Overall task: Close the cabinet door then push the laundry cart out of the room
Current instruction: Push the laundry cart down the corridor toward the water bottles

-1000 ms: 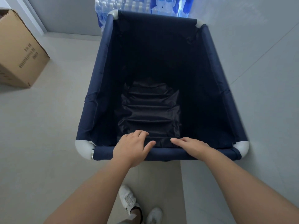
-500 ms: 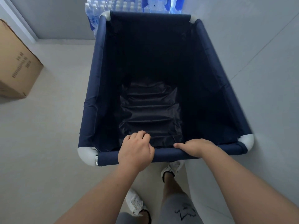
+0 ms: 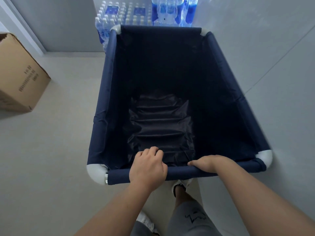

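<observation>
The laundry cart (image 3: 102, 99) is a deep navy fabric bin on a frame with white corner joints, filling the middle of the view. It holds only dark wrinkled lining at its bottom. My left hand (image 3: 148, 166) is wrapped over the near top rail, left of centre. My right hand (image 3: 207, 163) grips the same rail just to the right, fingers curled over it. No cabinet door is in view. My legs and white shoes show below the rail.
Shrink-wrapped packs of water bottles (image 3: 129, 14) stand against the wall right beyond the cart's far end. A cardboard box (image 3: 20, 79) sits on the floor at the left. A grey wall (image 3: 272, 48) runs close along the cart's right side.
Both hands have closed more firmly over the rail. The cart has drawn back from the water bottles, more of which now show. My right leg has stepped forward under the rail.
</observation>
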`<state>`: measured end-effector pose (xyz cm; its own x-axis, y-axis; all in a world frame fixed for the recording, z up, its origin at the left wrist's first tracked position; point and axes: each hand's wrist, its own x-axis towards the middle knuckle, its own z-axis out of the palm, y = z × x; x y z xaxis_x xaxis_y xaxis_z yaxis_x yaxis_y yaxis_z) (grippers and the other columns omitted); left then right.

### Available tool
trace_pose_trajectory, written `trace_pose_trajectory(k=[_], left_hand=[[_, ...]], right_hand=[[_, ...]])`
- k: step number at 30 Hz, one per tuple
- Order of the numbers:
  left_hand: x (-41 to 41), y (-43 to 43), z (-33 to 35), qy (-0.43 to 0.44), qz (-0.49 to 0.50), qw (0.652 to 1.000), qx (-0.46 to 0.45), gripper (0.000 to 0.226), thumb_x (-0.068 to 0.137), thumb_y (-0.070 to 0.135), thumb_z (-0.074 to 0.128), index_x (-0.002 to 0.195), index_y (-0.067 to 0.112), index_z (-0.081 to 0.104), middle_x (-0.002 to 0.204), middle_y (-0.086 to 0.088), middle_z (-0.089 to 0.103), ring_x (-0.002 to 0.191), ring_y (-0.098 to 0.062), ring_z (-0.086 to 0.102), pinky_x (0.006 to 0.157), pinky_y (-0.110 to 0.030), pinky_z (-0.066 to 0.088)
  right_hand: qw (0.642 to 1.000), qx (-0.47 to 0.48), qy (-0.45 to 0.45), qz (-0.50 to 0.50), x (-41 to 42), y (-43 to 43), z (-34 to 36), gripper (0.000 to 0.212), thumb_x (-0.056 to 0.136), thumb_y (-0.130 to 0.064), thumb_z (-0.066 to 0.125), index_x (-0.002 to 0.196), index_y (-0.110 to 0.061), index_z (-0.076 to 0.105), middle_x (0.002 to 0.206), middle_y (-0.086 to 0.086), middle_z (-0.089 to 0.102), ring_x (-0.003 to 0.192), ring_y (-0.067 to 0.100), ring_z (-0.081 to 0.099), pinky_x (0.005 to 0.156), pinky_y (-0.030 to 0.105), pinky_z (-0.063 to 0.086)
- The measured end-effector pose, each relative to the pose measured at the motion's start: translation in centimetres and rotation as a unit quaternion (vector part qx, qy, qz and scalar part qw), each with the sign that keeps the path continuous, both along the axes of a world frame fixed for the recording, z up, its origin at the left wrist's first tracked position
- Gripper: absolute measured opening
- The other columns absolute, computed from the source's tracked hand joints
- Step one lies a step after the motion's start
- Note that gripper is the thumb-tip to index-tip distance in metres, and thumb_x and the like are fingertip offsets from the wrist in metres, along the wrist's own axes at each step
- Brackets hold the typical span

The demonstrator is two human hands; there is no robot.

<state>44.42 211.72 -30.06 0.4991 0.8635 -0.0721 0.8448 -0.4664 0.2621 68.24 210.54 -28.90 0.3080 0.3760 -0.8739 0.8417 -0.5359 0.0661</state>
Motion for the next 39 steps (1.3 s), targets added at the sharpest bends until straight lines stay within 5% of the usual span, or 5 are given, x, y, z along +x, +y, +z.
trace_pose_trajectory(k=[20,32,39], left_hand=[[0.0,0.6,-0.2,-0.003,-0.008,1.0,0.02,0.041,0.085,0.036,0.03,0.109,0.021,0.06,0.124,0.001,0.059,0.101,-0.02,0.056,0.092,-0.036,0.039],[0.1,1.0,-0.5,-0.007,-0.004,1.0,0.01,0.04,0.085,0.035,0.031,0.104,0.019,0.062,0.116,0.0,0.062,0.098,-0.021,0.057,0.09,-0.037,0.041],[0.3,1.1,-0.2,0.008,0.001,1.0,-0.008,0.041,0.087,0.036,0.027,0.1,0.02,0.063,0.11,0.001,0.063,0.094,-0.021,0.056,0.087,-0.038,0.041]], right_hand=[[0.999,0.031,-0.005,0.017,-0.2,0.4,0.7,0.074,0.087,-0.074,0.037,0.141,-0.026,0.052,0.149,0.008,0.048,0.132,0.03,0.045,0.103,0.043,0.034],[0.991,0.075,-0.05,0.101,-0.3,-0.5,0.8,0.059,0.093,-0.066,0.022,0.122,-0.034,0.062,0.113,-0.001,0.063,0.099,0.021,0.056,0.079,0.037,0.043],[0.977,0.176,-0.099,0.076,-0.4,-1.5,0.2,0.061,0.091,-0.072,0.023,0.094,-0.029,0.066,0.089,-0.004,0.065,0.083,0.02,0.061,0.075,0.038,0.051]])
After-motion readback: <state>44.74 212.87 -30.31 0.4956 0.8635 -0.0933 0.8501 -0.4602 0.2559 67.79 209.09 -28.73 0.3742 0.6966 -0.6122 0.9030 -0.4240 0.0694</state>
